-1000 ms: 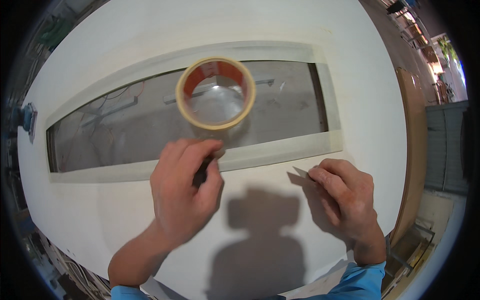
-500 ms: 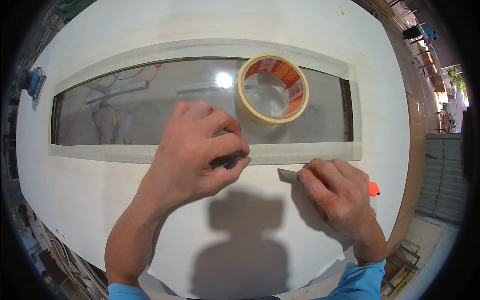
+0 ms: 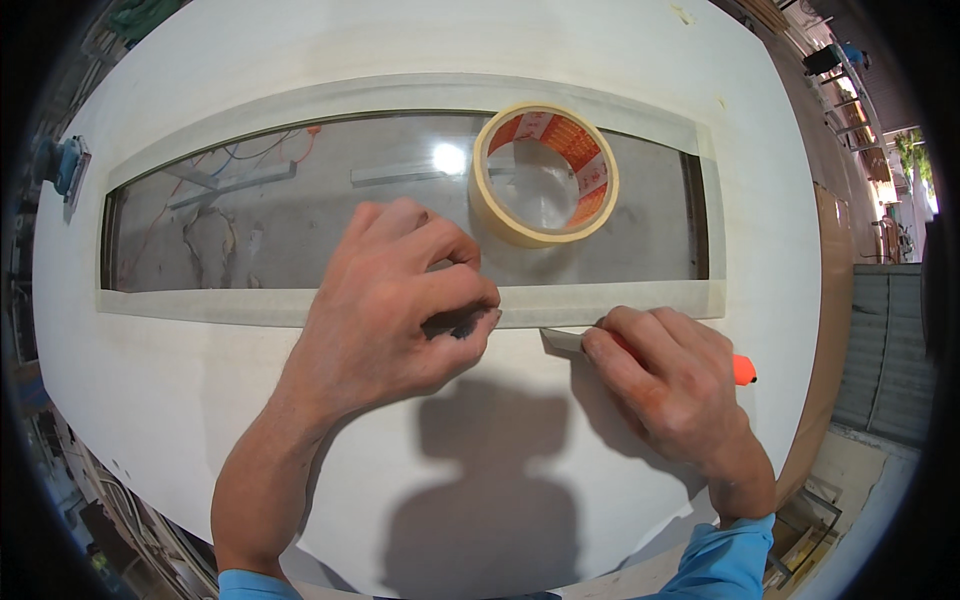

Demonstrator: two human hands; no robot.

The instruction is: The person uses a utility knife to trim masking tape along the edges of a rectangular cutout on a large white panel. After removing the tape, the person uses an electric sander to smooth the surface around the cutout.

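Note:
My right hand [image 3: 665, 375] is wrapped round a utility knife [image 3: 744, 370] with an orange handle. Its blade [image 3: 562, 341] points left, the tip just below the lower strip of pale masking tape [image 3: 610, 302]. Over the near edge of the glass pane [image 3: 270, 235], my left hand [image 3: 400, 290] has its fingers curled, thumb and forefinger pinched at the same strip. Whatever lies between those fingertips is hidden. Masking tape borders the long pane on all sides. A large yellow roll of masking tape [image 3: 545, 240] rests on the pane, right of my left hand.
The pane is set in a big white panel [image 3: 400, 35]. A blue power sander [image 3: 68, 168] stands at its left edge. Brown board [image 3: 832, 300] runs along the right side, with grey corrugated sheeting [image 3: 890, 330] beyond. My shadow falls across the near part of the panel.
My right hand has shifted slightly left and away from me, bringing the knife tip closer to the tape's edge and to my left hand. The left hand stays nearly still.

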